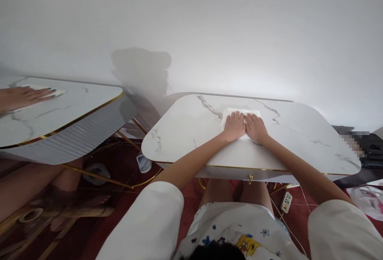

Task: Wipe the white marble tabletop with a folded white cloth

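Observation:
My left hand [235, 126] lies flat on a thin white wiping cloth [229, 111], its fingers pointing away from me. Close beside it, my right hand [256, 128] rests flat on the same cloth, the two thumbs meeting near its middle. Both palms cover much of the cloth; whether it is fabric or paper I cannot tell. Under it is a white marble-patterned tabletop [176, 132] with rounded corners and a thin gold edge. A small gold knob [250, 178] sits on the table's front, below my hands.
At left, another person's hand [26, 97] lies on a white cloth [60, 92] on a similar table [89, 102]. A plain wall [224, 32] stands behind. On the red floor are a power strip [286, 202] with a cord and a bamboo seat [89, 212]. A plastic bag [366, 198] is at right.

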`<state>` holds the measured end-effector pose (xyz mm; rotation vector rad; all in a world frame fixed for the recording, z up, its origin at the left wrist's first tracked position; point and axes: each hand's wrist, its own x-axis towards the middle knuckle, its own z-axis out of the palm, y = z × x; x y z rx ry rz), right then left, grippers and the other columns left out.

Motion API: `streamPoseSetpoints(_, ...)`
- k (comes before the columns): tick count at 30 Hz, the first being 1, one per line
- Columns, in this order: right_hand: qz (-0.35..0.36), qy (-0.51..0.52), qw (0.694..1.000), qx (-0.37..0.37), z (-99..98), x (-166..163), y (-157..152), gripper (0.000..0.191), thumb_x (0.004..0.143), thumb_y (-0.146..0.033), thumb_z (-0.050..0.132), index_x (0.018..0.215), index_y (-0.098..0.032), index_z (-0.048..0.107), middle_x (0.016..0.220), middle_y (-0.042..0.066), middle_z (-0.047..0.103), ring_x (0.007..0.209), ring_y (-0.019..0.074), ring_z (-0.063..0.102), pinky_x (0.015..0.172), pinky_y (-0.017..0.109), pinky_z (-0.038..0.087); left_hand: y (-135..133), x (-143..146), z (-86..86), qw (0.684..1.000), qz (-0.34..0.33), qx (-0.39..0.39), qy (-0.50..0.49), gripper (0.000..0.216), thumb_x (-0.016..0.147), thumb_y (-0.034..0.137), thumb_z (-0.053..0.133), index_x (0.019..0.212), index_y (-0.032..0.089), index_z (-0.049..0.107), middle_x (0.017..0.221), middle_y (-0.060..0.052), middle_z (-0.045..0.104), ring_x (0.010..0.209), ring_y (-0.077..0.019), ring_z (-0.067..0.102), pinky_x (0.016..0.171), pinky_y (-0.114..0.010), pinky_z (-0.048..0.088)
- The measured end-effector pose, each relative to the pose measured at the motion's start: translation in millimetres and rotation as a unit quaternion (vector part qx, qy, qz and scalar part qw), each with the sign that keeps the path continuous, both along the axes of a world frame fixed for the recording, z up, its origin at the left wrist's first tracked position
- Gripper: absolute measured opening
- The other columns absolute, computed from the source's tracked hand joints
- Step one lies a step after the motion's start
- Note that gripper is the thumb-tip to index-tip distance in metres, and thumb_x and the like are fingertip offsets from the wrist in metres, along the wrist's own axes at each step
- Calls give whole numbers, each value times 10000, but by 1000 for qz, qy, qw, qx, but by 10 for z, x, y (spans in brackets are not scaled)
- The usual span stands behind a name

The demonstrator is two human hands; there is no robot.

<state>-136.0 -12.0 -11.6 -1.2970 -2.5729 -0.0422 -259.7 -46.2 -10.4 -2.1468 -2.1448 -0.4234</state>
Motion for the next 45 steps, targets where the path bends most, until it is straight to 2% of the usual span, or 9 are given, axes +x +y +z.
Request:
streamPoseSetpoints(7, -2, -8, 1000, -20, -14, 198, -667, 534, 957, -250, 284, 1467, -177, 422, 1545, 80, 402, 1425, 283, 345, 1139, 486, 299, -698, 205, 25, 999, 23, -32, -18, 521, 942, 267, 351, 1437, 120, 415, 1543, -151, 379, 1425, -306, 337, 1158, -476, 293)
streamPoseSetpoints(11, 1, 7, 1000, -14, -38, 302, -966, 544, 946, -252, 283, 1469, -238, 430, 1539, 58, 409, 1429, 265, 350, 1140, 501, 309, -1030, 297, 14, 999, 27, -16, -33, 537, 933, 287, 350, 1448, 161, 429, 1538, -124, 396, 1428, -301, 346, 1164, -479, 305)
streamPoseSetpoints(15, 5, 24, 1000, -12, -47, 403, -1171, 546, 950, -270, 269, 1468, -246, 442, 1534, 46, 413, 1427, 259, 355, 1150, 486, 310, -1240, 401, -19, 999, 37, -8, -39, 552, 928, 282, 332, 1465, 183, 420, 1539, -107, 397, 1436, -293, 338, 1168, -477, 313)
streamPoseSetpoints(18, 13, 29, 999, -15, -52, 514, -1193, 547, 952, -267, 269, 1472, -247, 436, 1533, 33, 412, 1433, 245, 347, 1157, 474, 310, -1257, 508, -59, 998, 39, -10, -49, 574, 927, 292, 336, 1485, 167, 388, 1546, -127, 378, 1440, -313, 325, 1164, -509, 313)
streamPoseSetpoints(22, 16, 17, 1000, -14, -54, 724, -1106, 546, 952, -261, 282, 1481, -295, 409, 1538, 9, 403, 1445, 226, 328, 1150, 480, 320, -1160, 706, -113, 997, 23, 13, -67, 610, 923, 307, 353, 1523, 204, 312, 1539, -123, 391, 1442, -329, 317, 1146, -561, 315)
streamPoseSetpoints(25, 7, 3, 1000, -14, -34, 840, -1049, 543, 953, -264, 275, 1479, -276, 412, 1544, 15, 395, 1446, 217, 325, 1153, 460, 316, -1088, 824, -116, 997, 26, 3, -77, 596, 917, 318, 367, 1497, 181, 364, 1539, -139, 387, 1445, -327, 309, 1156, -547, 302)
streamPoseSetpoints(31, 1, -19, 1000, -13, -1, 746, -884, 543, 941, -248, 274, 1461, -230, 428, 1548, 39, 398, 1434, 235, 336, 1136, 447, 321, -897, 716, -67, 998, 0, -10, -61, 568, 917, 305, 371, 1469, 175, 398, 1532, -136, 401, 1433, -340, 321, 1163, -564, 262)
streamPoseSetpoints(36, -12, -28, 1000, -4, 16, 540, -474, 527, 951, -251, 276, 1450, -190, 435, 1537, 84, 414, 1410, 273, 359, 1117, 479, 325, -465, 507, -36, 999, -18, -2, -27, 532, 926, 267, 366, 1449, 175, 402, 1519, -155, 414, 1408, -349, 342, 1153, -614, 207)
streamPoseSetpoints(45, -12, -14, 1000, -6, 45, 251, 441, 526, 953, -220, 268, 1441, -125, 438, 1528, 117, 421, 1399, 285, 357, 1121, 453, 310, 420, 230, 6, 999, -37, 30, -24, 406, 956, 246, 335, 1307, 129, 504, 1430, -156, 489, 1335, -311, 400, 1103, -473, 312)
